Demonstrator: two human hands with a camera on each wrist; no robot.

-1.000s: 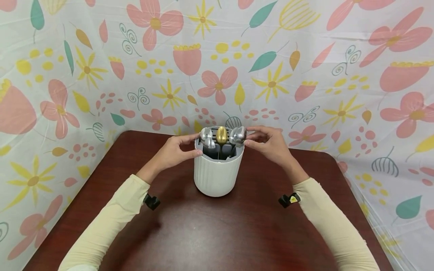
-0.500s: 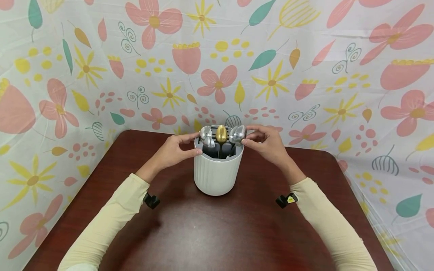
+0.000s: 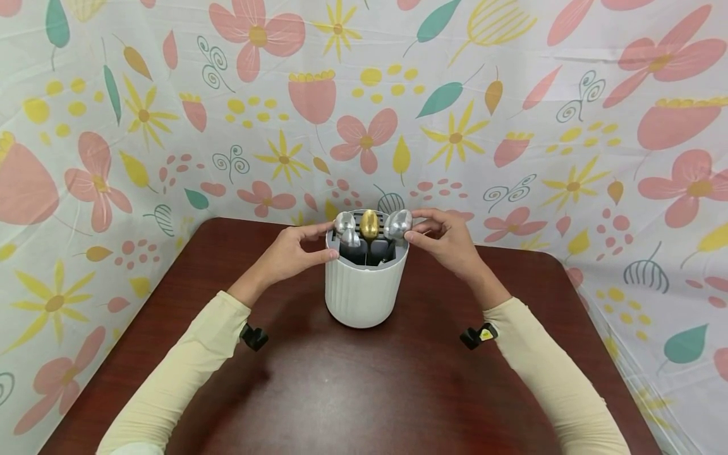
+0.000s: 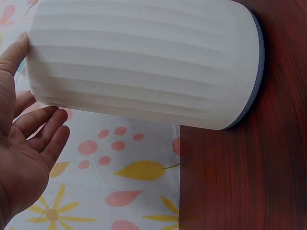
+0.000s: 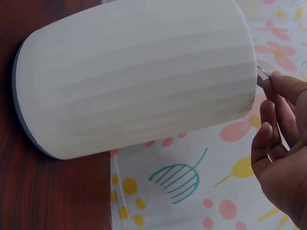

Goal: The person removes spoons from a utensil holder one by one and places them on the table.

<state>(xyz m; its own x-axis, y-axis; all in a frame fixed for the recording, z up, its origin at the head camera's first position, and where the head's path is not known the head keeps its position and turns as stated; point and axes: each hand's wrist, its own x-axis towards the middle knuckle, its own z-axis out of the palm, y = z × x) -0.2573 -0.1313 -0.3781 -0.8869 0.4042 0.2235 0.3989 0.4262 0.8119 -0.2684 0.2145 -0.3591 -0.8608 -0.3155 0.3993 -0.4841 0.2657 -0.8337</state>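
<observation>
A white ribbed utensil holder point(image 3: 364, 297) stands upright on the table, with several spoons bowl-up in its compartments. Two silver spoons point(image 3: 345, 222) lean together at its left, and a gold spoon point(image 3: 369, 224) rises at the middle back. At the right rim, my right hand point(image 3: 446, 243) pinches a silver spoon point(image 3: 398, 224) by the bowl between thumb and fingers; its edge point(image 5: 262, 76) shows at the fingertips in the right wrist view. My left hand point(image 3: 292, 253) touches the holder's left side near the rim, thumb in front and fingers behind, fairly straight.
The dark reddish-brown table point(image 3: 330, 392) reaches back to a white flower-printed cloth point(image 3: 483, 82) hanging behind and at both sides. A black wrist camera point(image 3: 254, 337) sits under the left sleeve, another camera point(image 3: 478, 336) under the right.
My right hand has shifted slightly left with the silver spoon, and the silver bowls at the right now overlap more closely. The left hand and holder stay nearly still.
</observation>
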